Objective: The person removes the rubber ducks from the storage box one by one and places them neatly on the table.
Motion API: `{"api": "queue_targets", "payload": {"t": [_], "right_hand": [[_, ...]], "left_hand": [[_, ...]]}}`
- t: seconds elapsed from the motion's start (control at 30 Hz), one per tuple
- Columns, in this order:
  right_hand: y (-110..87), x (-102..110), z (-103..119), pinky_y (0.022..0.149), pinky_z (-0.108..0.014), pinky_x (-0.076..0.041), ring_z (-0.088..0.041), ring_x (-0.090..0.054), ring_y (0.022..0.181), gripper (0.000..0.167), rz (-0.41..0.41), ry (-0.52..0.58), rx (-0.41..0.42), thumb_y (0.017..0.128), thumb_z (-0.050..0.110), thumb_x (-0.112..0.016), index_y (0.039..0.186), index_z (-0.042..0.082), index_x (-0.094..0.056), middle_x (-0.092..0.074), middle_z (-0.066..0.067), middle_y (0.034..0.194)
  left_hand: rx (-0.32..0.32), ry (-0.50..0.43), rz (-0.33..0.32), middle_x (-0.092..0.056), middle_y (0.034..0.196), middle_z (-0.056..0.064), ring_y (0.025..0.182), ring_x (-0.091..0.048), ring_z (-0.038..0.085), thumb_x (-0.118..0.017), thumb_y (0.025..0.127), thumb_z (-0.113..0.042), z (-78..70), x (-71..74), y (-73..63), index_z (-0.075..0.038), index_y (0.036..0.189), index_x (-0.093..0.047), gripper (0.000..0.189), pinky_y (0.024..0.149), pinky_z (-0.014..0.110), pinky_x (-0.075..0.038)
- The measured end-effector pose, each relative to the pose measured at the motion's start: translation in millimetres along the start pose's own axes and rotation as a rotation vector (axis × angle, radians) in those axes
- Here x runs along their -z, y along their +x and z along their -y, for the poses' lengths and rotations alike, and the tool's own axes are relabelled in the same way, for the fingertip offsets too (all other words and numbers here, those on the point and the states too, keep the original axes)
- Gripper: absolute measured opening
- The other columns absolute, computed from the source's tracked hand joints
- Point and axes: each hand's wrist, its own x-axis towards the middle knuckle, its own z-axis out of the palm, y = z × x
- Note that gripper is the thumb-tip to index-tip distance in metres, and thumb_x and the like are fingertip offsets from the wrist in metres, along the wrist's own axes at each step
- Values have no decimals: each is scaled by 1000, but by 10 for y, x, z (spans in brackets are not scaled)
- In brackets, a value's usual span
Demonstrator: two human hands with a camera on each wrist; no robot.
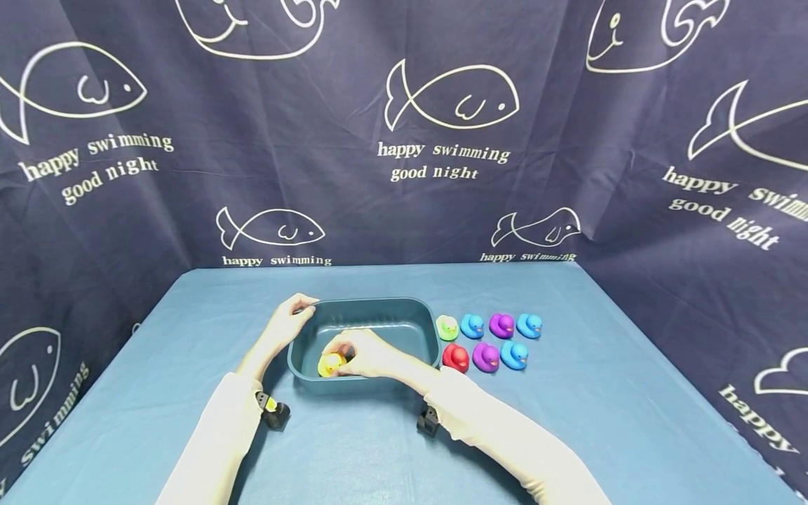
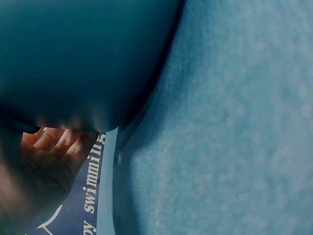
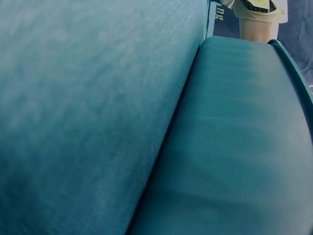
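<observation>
A dark teal rectangular bin point(image 1: 394, 306) stands on the table. My left hand point(image 1: 292, 319) grips its back left corner at the rim; in the left wrist view, the fingers point(image 2: 63, 144) reach against the bin's outer wall point(image 2: 83, 63). Over the front wall reaches my right arm, and my right hand point(image 1: 366, 354) holds a yellow rubber duck point(image 1: 331, 364) between thumb and fingers, low inside the bin at the front left. Whether the duck touches the floor of the bin, I cannot tell. The right wrist view has only the bin's outer wall point(image 3: 220, 137), not the right hand.
Right of the bin, several rubber ducks stand in two rows: a pale green duck point(image 1: 447, 327), a red duck point(image 1: 455, 358), purple ducks point(image 1: 486, 357) and blue ducks point(image 1: 529, 325). A light blue cloth point(image 1: 353, 456) covers the table. Dark blue printed curtains point(image 1: 353, 196) hang behind and beside it.
</observation>
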Motion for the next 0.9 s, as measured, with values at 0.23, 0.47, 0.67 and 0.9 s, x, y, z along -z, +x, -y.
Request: {"api": "queue_targets", "payload": {"t": [0.23,0.47,0.67,0.9], "right_hand": [[3,13,0,77,-19,-47,-15,-64,84,30,-21,-43,-4,75,10,-77,104,6,-68,-69,-5,95],[-8,45,38,75,-21,-47,-15,-63,84,33,-75,-63,-40,75,17,-78,104,6,-68,-69,-5,94],[-19,72,66,76,-23,-47,-15,-62,85,33,-124,-107,-107,75,24,-78,103,9,-69,-68,-3,92],[-68,103,63,79,-25,-47,-18,-62,86,33,-150,-112,-72,76,24,-78,103,7,-68,-67,-4,92]], "left_hand": [[5,-12,3,-64,108,27,95,-58,21,-52,90,-1,25,-6,33,9,108,-59,21,79,21,-40],[-9,-13,-6,-66,107,21,89,-56,7,-54,91,-6,261,-39,144,3,108,-61,21,79,22,-41],[-3,-12,-1,-66,107,22,92,-57,12,-54,91,-5,217,-35,126,4,108,-61,20,80,23,-41],[16,-21,17,-63,108,29,94,-57,26,-51,90,2,-77,15,-13,12,109,-57,23,78,21,-40]]}}
